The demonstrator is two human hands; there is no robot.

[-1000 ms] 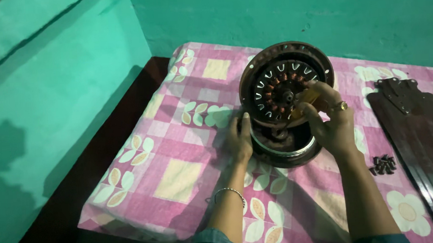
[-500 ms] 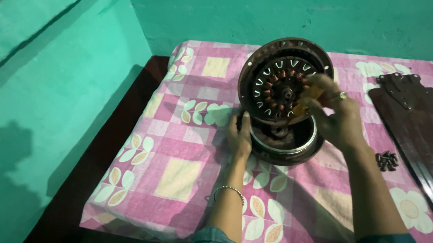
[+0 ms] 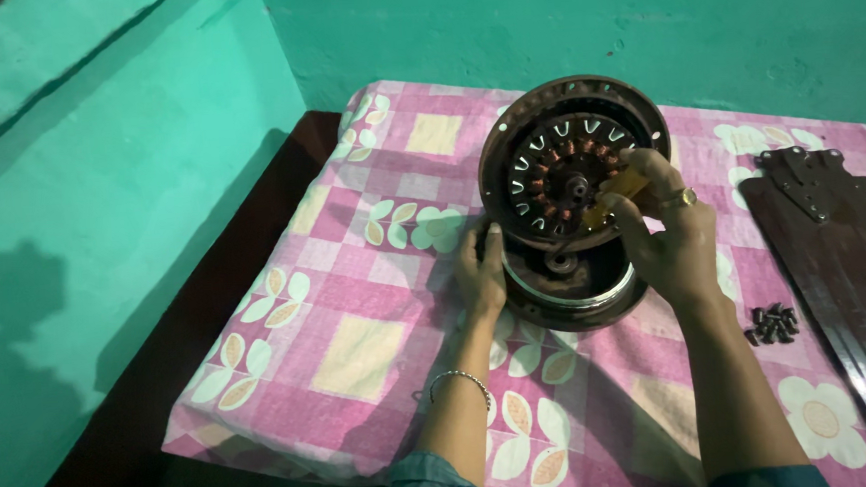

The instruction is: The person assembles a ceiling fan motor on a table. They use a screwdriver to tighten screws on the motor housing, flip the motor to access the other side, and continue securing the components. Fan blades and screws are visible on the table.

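A dark brown ceiling-fan motor lies opened on the pink patterned cloth. Its upper half [image 3: 558, 161], showing copper windings, is tilted up on edge. The lower housing [image 3: 576, 290] sits flat beneath it. My left hand [image 3: 482, 276] rests against the left side of the housing, steadying it. My right hand [image 3: 665, 229] wears a ring and grips a yellow-handled tool [image 3: 615, 194], whose tip points at the hub of the windings.
Dark brown fan blades [image 3: 844, 248] lie at the right on the cloth [image 3: 357, 308]. A small heap of dark screws [image 3: 771, 323] sits next to them. A teal wall stands to the left and behind, with the bed's dark edge [image 3: 188, 329] below it.
My right hand has shifted a little at the motor's centre with the tool. The view has moved slightly; my left hand stays on the housing.
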